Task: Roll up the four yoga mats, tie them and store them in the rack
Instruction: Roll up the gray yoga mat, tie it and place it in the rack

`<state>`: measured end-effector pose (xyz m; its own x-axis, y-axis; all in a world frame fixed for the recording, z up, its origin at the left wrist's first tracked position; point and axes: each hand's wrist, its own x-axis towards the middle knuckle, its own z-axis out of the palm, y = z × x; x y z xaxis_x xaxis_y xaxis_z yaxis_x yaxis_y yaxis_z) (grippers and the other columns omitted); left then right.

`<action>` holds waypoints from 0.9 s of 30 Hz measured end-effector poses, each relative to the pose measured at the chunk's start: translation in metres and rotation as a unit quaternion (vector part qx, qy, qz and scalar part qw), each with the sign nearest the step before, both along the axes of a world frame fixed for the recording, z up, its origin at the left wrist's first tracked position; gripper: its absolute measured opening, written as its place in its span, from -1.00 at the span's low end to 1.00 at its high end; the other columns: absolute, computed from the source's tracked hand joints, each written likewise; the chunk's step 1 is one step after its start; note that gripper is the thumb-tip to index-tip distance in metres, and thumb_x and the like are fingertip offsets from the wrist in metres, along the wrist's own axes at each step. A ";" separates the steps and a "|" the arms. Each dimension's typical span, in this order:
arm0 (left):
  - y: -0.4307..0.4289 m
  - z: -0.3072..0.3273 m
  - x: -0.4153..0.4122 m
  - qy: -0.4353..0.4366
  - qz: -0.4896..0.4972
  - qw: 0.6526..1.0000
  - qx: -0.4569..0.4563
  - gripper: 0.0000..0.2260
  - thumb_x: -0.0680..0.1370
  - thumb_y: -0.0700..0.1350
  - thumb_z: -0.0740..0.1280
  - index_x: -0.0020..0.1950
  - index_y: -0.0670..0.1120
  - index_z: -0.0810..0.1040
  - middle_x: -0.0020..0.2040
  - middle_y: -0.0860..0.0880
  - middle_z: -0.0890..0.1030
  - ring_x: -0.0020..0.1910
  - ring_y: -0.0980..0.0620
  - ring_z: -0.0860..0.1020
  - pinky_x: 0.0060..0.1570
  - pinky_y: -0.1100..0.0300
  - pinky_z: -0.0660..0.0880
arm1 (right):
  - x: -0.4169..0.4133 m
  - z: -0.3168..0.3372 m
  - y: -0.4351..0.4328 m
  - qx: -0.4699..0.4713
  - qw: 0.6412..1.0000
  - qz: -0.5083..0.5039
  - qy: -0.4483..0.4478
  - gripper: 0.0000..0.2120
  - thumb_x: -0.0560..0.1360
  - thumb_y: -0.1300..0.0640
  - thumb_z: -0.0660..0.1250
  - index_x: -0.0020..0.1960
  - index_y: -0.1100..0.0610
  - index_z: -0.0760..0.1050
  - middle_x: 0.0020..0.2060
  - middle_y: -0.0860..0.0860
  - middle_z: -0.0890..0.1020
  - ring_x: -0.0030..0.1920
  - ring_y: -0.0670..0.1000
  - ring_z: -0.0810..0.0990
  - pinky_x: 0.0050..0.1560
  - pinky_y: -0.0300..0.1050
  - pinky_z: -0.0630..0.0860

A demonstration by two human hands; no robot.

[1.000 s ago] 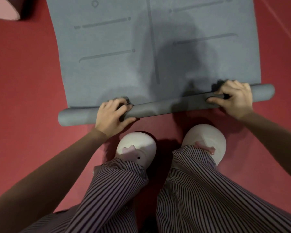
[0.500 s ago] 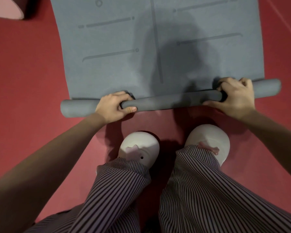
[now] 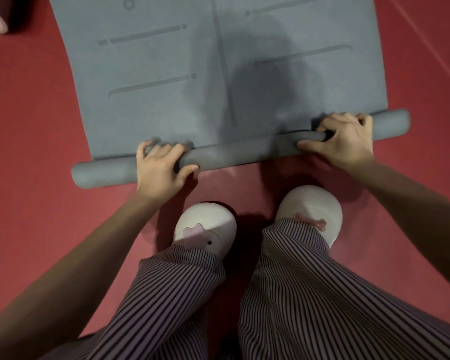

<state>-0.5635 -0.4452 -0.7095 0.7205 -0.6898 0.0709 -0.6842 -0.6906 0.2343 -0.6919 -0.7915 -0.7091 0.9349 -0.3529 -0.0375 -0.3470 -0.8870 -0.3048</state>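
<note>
Hands: left hand [image 3: 159, 169], right hand [image 3: 344, 141] both curled gripping thin grey mat roll [image 3: 239, 152] on floor [image 3: 37, 126]; uneven push risks skewed, loose roll.

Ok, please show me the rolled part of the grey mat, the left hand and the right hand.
rolled part of the grey mat [image 3: 244, 152], head view, middle of the roll between the hands.
left hand [image 3: 159, 170], head view, back of the hand.
right hand [image 3: 346, 142], head view, back of the hand.

Far end of grey mat [image 3: 153, 107] beyond top edge.
</note>
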 end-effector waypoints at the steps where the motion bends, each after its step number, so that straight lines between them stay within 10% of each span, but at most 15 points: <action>1: -0.001 0.000 -0.001 -0.005 -0.003 1.000 0.003 -0.67 0.50 0.17 0.26 0.04 -0.07 0.51 -0.25 -0.09 0.59 -0.23 -0.14 0.58 0.06 0.01 0.24 | 0.001 0.000 0.001 0.002 1.000 -0.013 0.007 -0.34 0.21 -0.45 0.14 -0.18 0.13 0.57 -0.19 0.06 0.60 -0.01 0.10 0.53 0.06 -0.06 0.11; 5: 0.002 -0.002 -0.002 0.007 -0.044 0.999 0.007 -0.59 0.51 0.18 0.23 0.04 -0.15 0.56 -0.03 -0.09 0.64 -0.09 -0.13 0.52 -0.02 0.04 0.27 | -0.003 -0.001 0.005 0.034 0.998 -0.053 0.019 -0.41 0.29 -0.35 0.31 0.01 0.13 0.61 -0.04 0.08 0.62 0.15 0.06 0.53 0.43 0.00 -0.15; 12: 0.000 -0.003 0.006 0.021 -0.049 0.997 0.057 -0.48 0.44 0.31 0.18 0.02 -0.14 0.47 -0.06 -0.12 0.58 -0.12 -0.16 0.53 -0.16 0.04 0.44 | 0.002 0.004 0.008 0.084 0.989 -0.075 0.093 -0.42 0.28 -0.33 0.33 0.14 0.04 0.46 0.05 0.02 0.55 0.26 0.07 0.39 0.44 0.03 -0.21; 17: -0.011 0.015 0.032 0.197 -0.018 0.979 0.053 -0.48 0.32 0.33 0.27 -0.01 -0.08 0.50 -0.05 -0.05 0.59 -0.02 -0.11 0.55 -0.06 0.06 0.40 | 0.008 0.003 0.015 0.087 0.990 -0.091 0.059 -0.60 0.40 -0.21 0.35 0.03 0.08 0.52 0.04 0.05 0.49 0.28 0.10 0.28 0.40 0.03 -0.15; 27: -0.010 0.009 0.047 0.307 0.026 0.951 -0.016 -0.51 0.19 0.36 0.29 -0.13 0.01 0.49 -0.09 0.06 0.49 -0.04 0.09 0.40 0.00 0.17 0.31 | 0.006 0.015 0.012 0.010 0.993 0.030 0.110 -0.17 0.07 -0.50 0.16 0.07 0.11 0.46 0.05 0.09 0.49 0.14 0.13 0.37 0.17 0.01 0.08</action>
